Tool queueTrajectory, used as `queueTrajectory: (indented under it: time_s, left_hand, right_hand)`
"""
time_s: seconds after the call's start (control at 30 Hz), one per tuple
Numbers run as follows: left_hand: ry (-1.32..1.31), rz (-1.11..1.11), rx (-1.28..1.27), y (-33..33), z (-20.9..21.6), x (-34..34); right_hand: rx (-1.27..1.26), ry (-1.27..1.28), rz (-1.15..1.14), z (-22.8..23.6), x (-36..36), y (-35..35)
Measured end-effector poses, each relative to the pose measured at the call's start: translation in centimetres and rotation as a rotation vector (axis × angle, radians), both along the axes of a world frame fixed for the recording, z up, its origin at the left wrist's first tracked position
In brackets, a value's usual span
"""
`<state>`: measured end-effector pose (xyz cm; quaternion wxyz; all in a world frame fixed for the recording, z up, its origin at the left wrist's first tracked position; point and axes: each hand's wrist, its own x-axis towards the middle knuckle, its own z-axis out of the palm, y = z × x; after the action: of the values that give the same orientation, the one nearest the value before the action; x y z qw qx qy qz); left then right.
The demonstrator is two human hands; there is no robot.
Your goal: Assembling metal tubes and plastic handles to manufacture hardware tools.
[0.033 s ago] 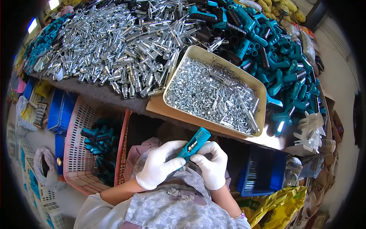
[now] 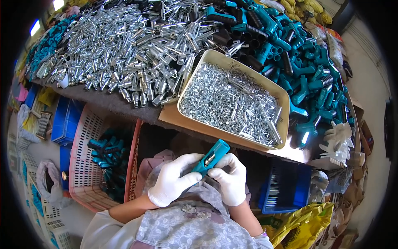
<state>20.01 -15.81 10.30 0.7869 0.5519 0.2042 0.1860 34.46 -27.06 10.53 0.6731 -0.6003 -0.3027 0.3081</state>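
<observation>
My left hand (image 2: 175, 179), in a white knit glove, is closed around a teal plastic tool handle (image 2: 217, 148) held at a slant over my lap. Its round open end points up and to the right. A slot in its side shows a shiny metal part (image 2: 210, 159) inside. My right hand (image 2: 230, 178), gloved too, has curled fingers, with thumb and forefinger against the handle's right side just below the slot. Whether a small piece sits under those fingertips is hidden. Beyond my hands, a cream tray (image 2: 284, 124) holds small metal nuts and pins.
Metal sockets and tubes (image 2: 124, 54) heap on the bench at left, teal handles (image 2: 306, 79) at right. Below stand a pink basket (image 2: 83, 157) with teal parts and a blue bin (image 2: 290, 191). White gloves (image 2: 338, 143) lie at the bench's right edge, above a yellow bag (image 2: 302, 224).
The teal handle and both hands have shifted by a hair. Both hands keep the same grip.
</observation>
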Motion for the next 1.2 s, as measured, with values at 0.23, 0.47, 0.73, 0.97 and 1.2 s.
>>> queueTrajectory:
  time_s: [0.23,0.47,0.73,0.97,1.2]
  left_hand:
    - [0.063,-0.084,0.233,1.4,0.7,0.2]
    - [-0.260,-0.198,-0.575,2.7,1.2,0.8]
    - [-0.146,-0.195,-0.614,3.1,0.9,0.7]
    - [-0.221,-0.119,-0.565,3.6,-0.4,0.0]
    - [-0.196,-0.190,-0.505,3.0,-1.4,0.8]
  right_hand:
    - [-0.080,0.346,0.223,2.3,1.6,1.0]
    - [-0.468,-1.038,0.625,11.1,7.8,6.1]
    - [-0.823,-1.432,-0.104,11.2,25.7,16.1]
    - [-0.312,-1.095,-0.165,10.8,19.6,9.9]
    - [-0.079,0.044,0.087,5.6,5.8,-2.1]
